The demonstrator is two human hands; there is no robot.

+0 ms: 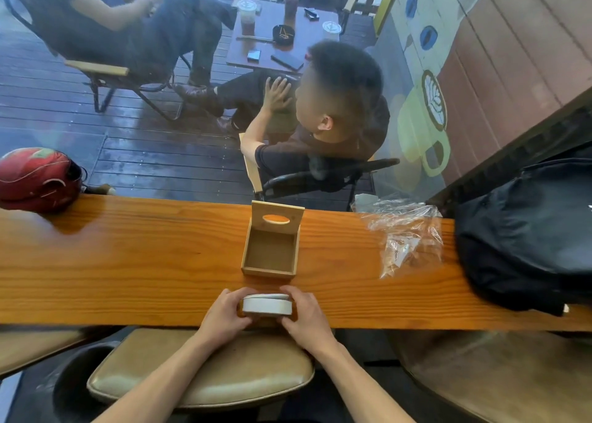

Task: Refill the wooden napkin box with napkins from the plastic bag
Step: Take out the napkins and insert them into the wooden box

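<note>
- The left hand (pixel 224 315) sits at the near edge of the bench, fingers curled around the left end of a stack of napkins (pixel 267 304), thumb on the near side.
- The right hand (pixel 306 315) mirrors it, gripping the right end.
- Both bare forearms reach in from below, converging toward the hands.

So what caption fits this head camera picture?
Both hands, left and right, hold a napkin stack before the open, empty wooden box.
</note>
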